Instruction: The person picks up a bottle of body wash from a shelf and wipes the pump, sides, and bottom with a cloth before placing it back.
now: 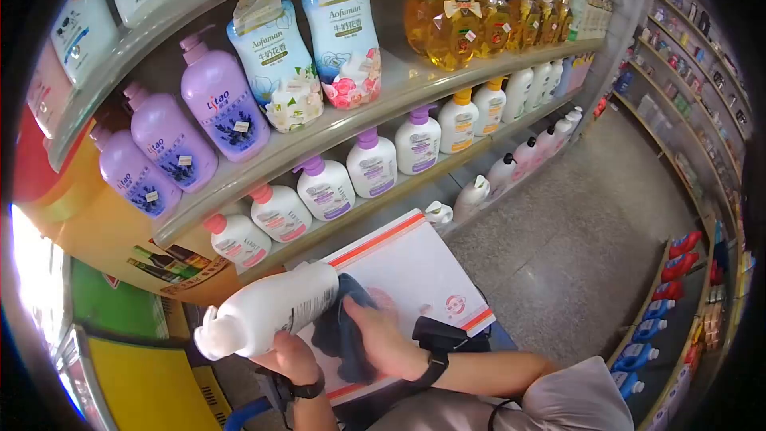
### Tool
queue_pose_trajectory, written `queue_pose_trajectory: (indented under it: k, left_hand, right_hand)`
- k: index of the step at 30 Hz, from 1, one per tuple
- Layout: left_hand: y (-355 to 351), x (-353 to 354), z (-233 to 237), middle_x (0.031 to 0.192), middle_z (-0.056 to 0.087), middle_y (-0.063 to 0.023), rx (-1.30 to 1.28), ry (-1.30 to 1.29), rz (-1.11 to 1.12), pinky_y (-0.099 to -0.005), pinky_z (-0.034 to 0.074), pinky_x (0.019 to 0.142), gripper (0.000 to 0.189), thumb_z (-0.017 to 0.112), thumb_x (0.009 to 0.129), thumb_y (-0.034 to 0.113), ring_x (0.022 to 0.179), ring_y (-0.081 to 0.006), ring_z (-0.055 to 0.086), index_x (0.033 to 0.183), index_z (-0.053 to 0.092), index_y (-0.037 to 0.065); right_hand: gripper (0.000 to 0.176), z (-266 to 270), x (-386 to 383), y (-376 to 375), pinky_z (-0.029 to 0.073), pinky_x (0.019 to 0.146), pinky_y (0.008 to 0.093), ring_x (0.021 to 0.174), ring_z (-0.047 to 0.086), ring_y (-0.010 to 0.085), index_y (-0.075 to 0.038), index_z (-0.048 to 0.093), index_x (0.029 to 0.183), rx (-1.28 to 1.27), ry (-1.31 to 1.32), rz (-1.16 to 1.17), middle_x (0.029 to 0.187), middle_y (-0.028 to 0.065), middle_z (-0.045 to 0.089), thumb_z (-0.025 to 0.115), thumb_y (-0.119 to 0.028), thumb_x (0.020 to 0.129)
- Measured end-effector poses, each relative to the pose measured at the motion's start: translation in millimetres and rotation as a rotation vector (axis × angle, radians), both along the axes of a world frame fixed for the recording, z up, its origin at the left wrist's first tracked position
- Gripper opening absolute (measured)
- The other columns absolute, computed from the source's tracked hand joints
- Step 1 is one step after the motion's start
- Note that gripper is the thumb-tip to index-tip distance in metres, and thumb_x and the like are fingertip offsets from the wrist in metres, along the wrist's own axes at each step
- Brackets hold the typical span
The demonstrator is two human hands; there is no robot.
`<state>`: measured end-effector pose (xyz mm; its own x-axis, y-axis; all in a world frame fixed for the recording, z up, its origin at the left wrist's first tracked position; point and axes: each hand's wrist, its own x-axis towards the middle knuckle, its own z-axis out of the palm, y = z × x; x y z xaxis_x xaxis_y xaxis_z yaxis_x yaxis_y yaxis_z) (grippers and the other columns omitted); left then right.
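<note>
A white pump bottle is tilted on its side in front of me, its pump head toward the lower left and its base toward the right. My left hand grips it from below, near the pump end. In my right hand is a dark blue-grey cloth, pressed against the bottle's base. Under both hands lies a white box with orange stripes. Dark bands circle both wrists.
Shelves ahead hold purple lotion bottles, blue-and-white Aofuman bottles, amber bottles and several white pump bottles. A shelf of blue and red bottles stands to the right, beyond the grey floor.
</note>
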<state>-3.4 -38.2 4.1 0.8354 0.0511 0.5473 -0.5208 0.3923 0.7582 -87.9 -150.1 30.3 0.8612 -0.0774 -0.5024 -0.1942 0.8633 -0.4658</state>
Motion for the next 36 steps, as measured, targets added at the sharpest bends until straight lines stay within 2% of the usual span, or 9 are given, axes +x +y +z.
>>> queue_pose_trajectory:
  k: [2, 4, 7, 10, 12, 15, 16, 26, 36]
  left_hand:
    - [-8, -6, 2, 0.136, 0.053, -0.0169, 0.027, 0.061, 0.059, -0.0439, 0.044, 0.103, 0.068, 0.072, 0.09, 0.023, 0.122, -0.0293, 0.054, 0.144, 0.036, 0.001]
    - [-12, -14, 2, 0.136, 0.052, -0.0168, 0.032, 0.127, 0.072, -0.0426, 0.042, 0.104, 0.066, 0.069, 0.092, 0.017, 0.12, -0.0287, 0.054, 0.146, 0.034, -0.001]
    - [-16, -28, 8, 0.137, 0.051, -0.018, 0.116, 0.259, 0.11, -0.0423, 0.042, 0.104, 0.061, 0.063, 0.096, 0.016, 0.119, -0.0298, 0.055, 0.147, 0.034, -0.001]
    - [0, -31, 3, 0.145, 0.044, -0.0168, 0.319, 0.231, -0.017, -0.0426, 0.035, 0.11, 0.058, 0.049, 0.103, 0.029, 0.129, -0.0288, 0.047, 0.15, 0.029, 0.001]
    - [-7, -36, 11, 0.149, 0.039, -0.0143, -0.015, 0.533, -0.325, -0.0412, 0.028, 0.115, 0.062, 0.036, 0.106, 0.045, 0.135, -0.028, 0.04, 0.152, 0.028, 0.004]
    - [-4, -38, -17, 0.151, 0.036, -0.0142, 0.8, 0.117, 0.069, -0.04, 0.027, 0.116, 0.058, 0.03, 0.107, 0.043, 0.137, -0.0285, 0.039, 0.152, 0.027, 0.006]
    - [-3, -38, -15, 0.153, 0.033, -0.0134, 0.374, 0.361, -0.162, -0.0406, 0.028, 0.115, 0.055, 0.032, 0.106, 0.037, 0.137, -0.0283, 0.039, 0.153, 0.025, 0.008]
    - [-6, -8, -9, 0.145, 0.049, -0.0095, -0.223, 0.563, -0.371, -0.041, 0.035, 0.111, 0.06, 0.03, 0.106, 0.05, 0.13, -0.0267, 0.049, 0.147, 0.039, 0.008]
    - [9, 4, -10, 0.152, 0.041, -0.0086, -0.233, 0.463, -0.539, -0.0451, 0.029, 0.115, 0.06, 0.038, 0.106, 0.047, 0.138, -0.0271, 0.04, 0.152, 0.032, 0.01]
  right_hand:
    - [0.047, 14, -6, 0, 0.042, 0.101, 0.0323, 0.115, 0.054, 0.0197, 0.006, 0.051, 0.131, -0.427, -0.055, -0.008, 0.128, 0.0132, 0.058, 0.038, -0.033, 0.108]
    - [0.053, 31, -10, 8, 0.027, 0.116, 0.0364, 0.134, 0.041, 0.0329, 0.012, 0.037, 0.141, -0.732, -0.229, -0.095, 0.143, 0.0248, 0.045, 0.036, -0.03, 0.108]
    - [0.053, 20, -2, 20, 0.014, 0.12, 0.0511, 0.138, 0.025, 0.0547, 0.011, 0.036, 0.14, -1.228, -0.445, -0.165, 0.145, 0.0373, 0.033, 0.038, -0.029, 0.105]
    - [0.056, 26, 1, 21, 0.013, 0.118, 0.0587, 0.138, 0.024, 0.0552, 0.011, 0.039, 0.139, -1.371, -0.581, -0.291, 0.145, 0.0354, 0.033, 0.041, -0.032, 0.102]
    - [0.057, 28, 7, 16, 0.013, 0.118, 0.0601, 0.138, 0.025, 0.0541, 0.011, 0.041, 0.138, -1.48, -0.652, -0.313, 0.144, 0.0344, 0.035, 0.043, -0.033, 0.101]
    - [0.057, 33, 11, 8, 0.014, 0.117, 0.0611, 0.137, 0.028, 0.0531, 0.01, 0.044, 0.136, -1.591, -0.704, -0.328, 0.144, 0.0323, 0.038, 0.046, -0.032, 0.099]
    - [0.057, 32, 11, 5, 0.014, 0.117, 0.0611, 0.137, 0.029, 0.0532, 0.01, 0.044, 0.136, -1.595, -0.721, -0.297, 0.144, 0.0321, 0.038, 0.046, -0.032, 0.099]
    - [0.048, -23, 4, 3, 0.029, 0.114, 0.055, 0.129, 0.04, 0.0504, 0.008, 0.051, 0.128, -1.673, -0.495, -0.138, 0.138, 0.0307, 0.043, 0.061, -0.025, 0.094]
    - [0.05, -36, -26, -37, 0.048, 0.09, 0.0451, 0.106, 0.056, 0.0416, 0.003, 0.056, 0.118, -1.869, -0.347, 0.136, 0.118, 0.023, 0.054, 0.075, -0.029, 0.084]
